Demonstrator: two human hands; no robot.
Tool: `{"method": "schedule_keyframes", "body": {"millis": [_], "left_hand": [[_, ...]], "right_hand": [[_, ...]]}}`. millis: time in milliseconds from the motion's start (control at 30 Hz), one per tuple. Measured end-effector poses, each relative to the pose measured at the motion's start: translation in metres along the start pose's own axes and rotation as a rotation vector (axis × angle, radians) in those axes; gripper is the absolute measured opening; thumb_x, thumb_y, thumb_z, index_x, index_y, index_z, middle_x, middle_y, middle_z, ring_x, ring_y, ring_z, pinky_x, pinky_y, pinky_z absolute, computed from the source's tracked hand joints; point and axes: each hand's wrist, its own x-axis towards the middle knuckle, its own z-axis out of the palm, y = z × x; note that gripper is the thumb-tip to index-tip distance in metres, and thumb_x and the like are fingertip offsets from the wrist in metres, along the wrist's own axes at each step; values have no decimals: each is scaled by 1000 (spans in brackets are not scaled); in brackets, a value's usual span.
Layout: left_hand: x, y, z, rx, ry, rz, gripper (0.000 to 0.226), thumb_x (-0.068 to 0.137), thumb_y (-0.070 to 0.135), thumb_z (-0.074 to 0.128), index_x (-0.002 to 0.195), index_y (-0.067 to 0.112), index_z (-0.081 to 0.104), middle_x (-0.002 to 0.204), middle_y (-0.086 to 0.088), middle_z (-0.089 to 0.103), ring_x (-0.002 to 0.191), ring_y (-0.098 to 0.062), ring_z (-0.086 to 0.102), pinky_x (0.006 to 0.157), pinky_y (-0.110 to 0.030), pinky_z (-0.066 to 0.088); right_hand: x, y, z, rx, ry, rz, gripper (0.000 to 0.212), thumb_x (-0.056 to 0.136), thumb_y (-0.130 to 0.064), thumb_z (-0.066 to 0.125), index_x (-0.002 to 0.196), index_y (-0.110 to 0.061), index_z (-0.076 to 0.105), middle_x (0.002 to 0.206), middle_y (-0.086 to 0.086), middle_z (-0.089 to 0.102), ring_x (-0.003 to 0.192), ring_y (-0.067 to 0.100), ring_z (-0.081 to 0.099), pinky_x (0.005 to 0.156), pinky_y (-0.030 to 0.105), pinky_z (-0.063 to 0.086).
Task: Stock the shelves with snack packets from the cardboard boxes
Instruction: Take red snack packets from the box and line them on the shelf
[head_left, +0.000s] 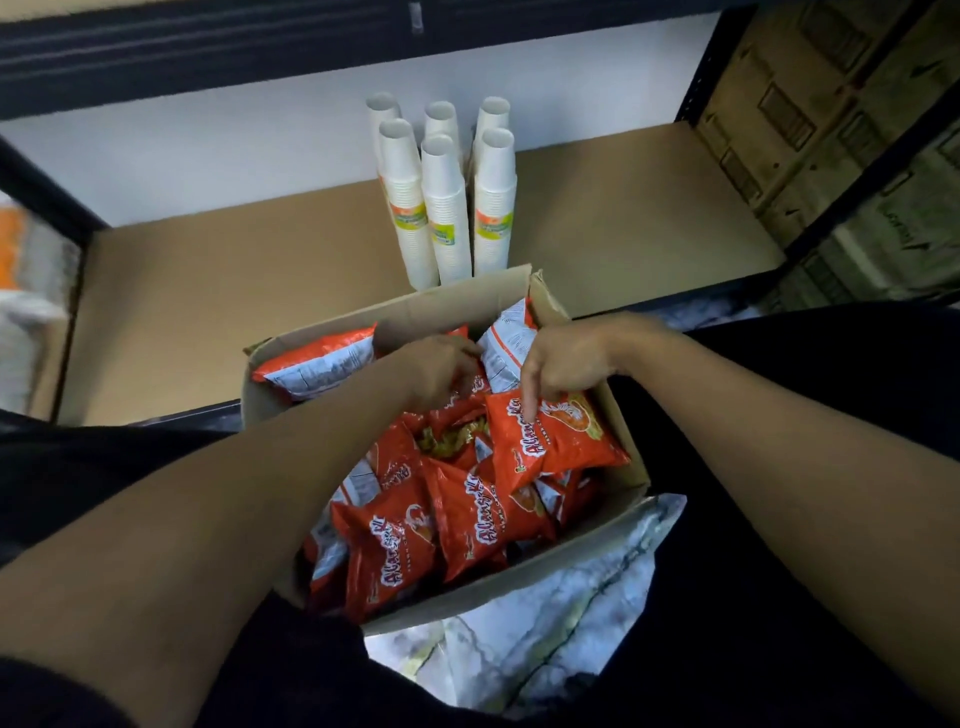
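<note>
Snack packets (550, 441) look light and crushable, so grip a seam; left hand (441, 364) grip cannot be told, right hand (566, 358) touches one with a straight forefinger.

A brown shelf board (234, 291) in a dark metal frame carries six tall stacks of white paper cups (447, 208), grouped at the back near the white wall. Left and right of the cups the board is bare brown. In front of the cups an open cardboard box (457, 312) overlaps the board's front edge; whether it rests on it cannot be told. Below the box shows pale marbled floor (571, 623).
</note>
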Motion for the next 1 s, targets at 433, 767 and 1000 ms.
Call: {"method": "schedule_keyframes", "body": {"millis": [433, 767, 1000], "left_hand": [[-34, 17, -6, 534, 65, -127, 26, 92, 40, 55, 116, 45, 63, 120, -1, 49, 123, -31, 37, 98, -48, 27], [-102, 27, -54, 354, 274, -249, 19, 86, 43, 61, 105, 42, 65, 119, 1, 46, 117, -23, 49, 104, -47, 26], [-161, 27, -101, 5, 508, -325, 26, 80, 41, 51, 104, 48, 56, 111, 18, 61, 110, -8, 53, 97, -47, 38]], "right_hand": [[-12, -18, -3, -71, -69, -40, 35, 86, -6, 62, 101, -32, 79, 89, -21, 64, 94, 9, 57, 78, 20, 46], [-42, -32, -12, 295, 208, -189, 40, 81, 3, 65, 81, -34, 80, 101, -1, 76, 100, 21, 69, 93, 38, 55], [-85, -71, -42, 525, 234, -345, 32, 90, 5, 59, 95, -20, 79, 110, 3, 73, 99, 17, 70, 81, 24, 55]]}}
